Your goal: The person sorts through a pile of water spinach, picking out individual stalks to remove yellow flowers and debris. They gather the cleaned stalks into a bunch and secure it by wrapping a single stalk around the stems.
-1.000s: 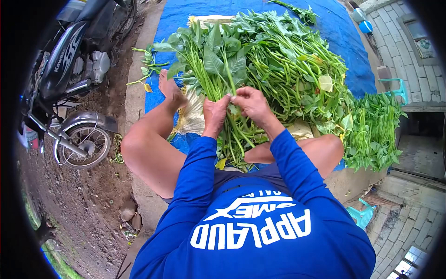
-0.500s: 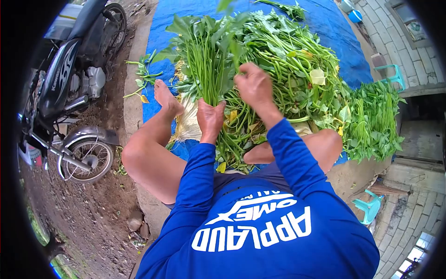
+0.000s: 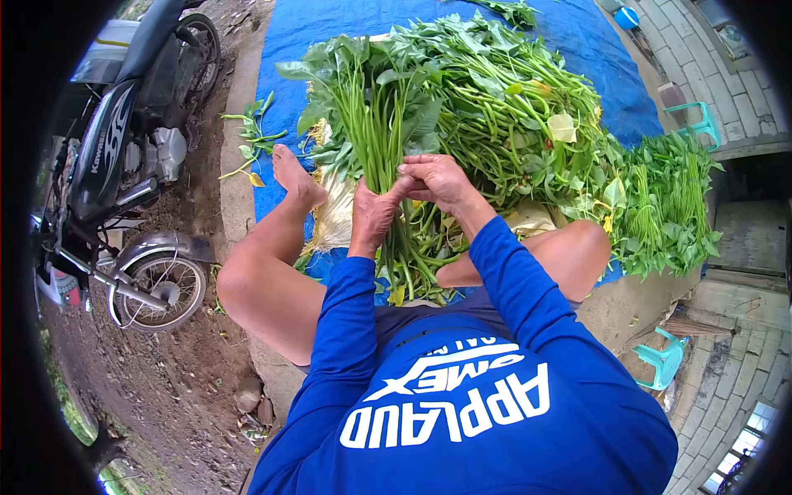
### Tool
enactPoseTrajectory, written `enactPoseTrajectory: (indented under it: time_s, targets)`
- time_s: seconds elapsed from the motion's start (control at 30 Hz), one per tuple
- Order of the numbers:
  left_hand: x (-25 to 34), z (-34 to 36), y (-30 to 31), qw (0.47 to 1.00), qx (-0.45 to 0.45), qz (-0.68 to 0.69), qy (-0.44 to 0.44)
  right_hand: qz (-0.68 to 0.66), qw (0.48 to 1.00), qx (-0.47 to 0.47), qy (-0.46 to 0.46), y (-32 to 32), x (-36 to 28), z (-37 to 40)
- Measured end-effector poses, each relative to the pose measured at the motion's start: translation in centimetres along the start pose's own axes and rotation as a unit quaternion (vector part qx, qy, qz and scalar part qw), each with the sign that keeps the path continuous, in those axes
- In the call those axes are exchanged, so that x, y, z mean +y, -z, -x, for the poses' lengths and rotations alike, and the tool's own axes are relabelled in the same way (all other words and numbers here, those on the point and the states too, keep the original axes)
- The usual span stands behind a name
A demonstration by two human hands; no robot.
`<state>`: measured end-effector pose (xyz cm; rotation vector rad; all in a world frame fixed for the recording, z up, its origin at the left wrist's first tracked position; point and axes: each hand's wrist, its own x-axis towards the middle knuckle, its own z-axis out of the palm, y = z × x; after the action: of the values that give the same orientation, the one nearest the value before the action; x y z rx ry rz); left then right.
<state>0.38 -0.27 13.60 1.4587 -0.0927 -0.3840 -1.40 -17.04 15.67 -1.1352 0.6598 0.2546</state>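
My left hand (image 3: 374,213) is closed round the lower stems of a bunch of leafy greens (image 3: 367,115), whose leaves point away from me. Beside it, my right hand (image 3: 439,181) has its thumb and fingers pinched together at the bunch's right side, touching my left hand. Whether it grips a stem is too small to tell. A large heap of loose greens (image 3: 511,115) lies just right of the bunch. Cut stems hang below my left hand, over more stems between my legs.
A blue tarp (image 3: 619,91) lies under the greens. More bunches (image 3: 668,206) lie at the right. A motorcycle (image 3: 124,157) stands at the left. Teal stools (image 3: 662,360) are at the right, and a few loose sprigs (image 3: 256,136) lie near my foot.
My right hand has come down and left to the bunch beside my left hand. The blurred green stem that it held up is no longer apart from the bunch.
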Motion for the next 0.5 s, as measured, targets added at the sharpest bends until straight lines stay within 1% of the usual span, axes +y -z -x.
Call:
enactPoseTrajectory:
  time_s: [0.07, 0.1, 0.13, 0.17, 0.23, 0.3, 0.33, 0.37, 0.43, 0.5]
  targets:
    - [-0.2, -0.4, -0.4, 0.997, -0.036, -0.036, -0.055, 0.02, 0.997, -0.039, 0.061, 0.4, 1.2, -2.4]
    - [-0.7, -1.0, 0.2, 0.996, -0.079, 0.021, -0.034, 0.026, 0.995, -0.054, 0.082, 1.3, 2.3, -3.4]
    - [-2.5, -1.9, 1.3, 0.995, -0.088, 0.035, 0.02, 0.116, 0.987, -0.058, 0.094, 2.1, 1.5, -3.7]
    - [-0.7, -1.6, 2.1, 0.991, -0.094, 0.017, 0.098, 0.204, 0.971, -0.068, 0.101, 2.4, 0.5, -3.2]
    - [-0.4, -1.8, 2.6, 0.991, -0.034, 0.053, 0.114, 0.27, 0.937, 0.016, 0.221, 2.9, -2.0, -1.4]
    - [0.1, -1.7, 3.5, 0.991, -0.023, 0.071, 0.112, 0.252, 0.954, -0.065, 0.147, 4.3, -4.2, 1.1]
    - [0.3, -1.9, 3.8, 0.991, -0.019, 0.081, 0.107, 0.334, 0.928, -0.104, 0.131, 3.7, -5.1, 3.9]
    - [0.4, -2.1, 4.0, 0.99, -0.013, 0.089, 0.108, 0.395, 0.89, -0.167, 0.156, 3.8, -4.1, 5.0]
    - [0.6, -2.2, 4.2, 0.988, -0.004, 0.105, 0.11, 0.551, 0.784, -0.195, 0.211, 2.8, -2.2, 7.9]
    - [1.2, -2.2, 4.0, 0.988, 0.007, 0.121, 0.095, 0.553, 0.772, -0.152, 0.275, 3.0, 1.1, 8.4]
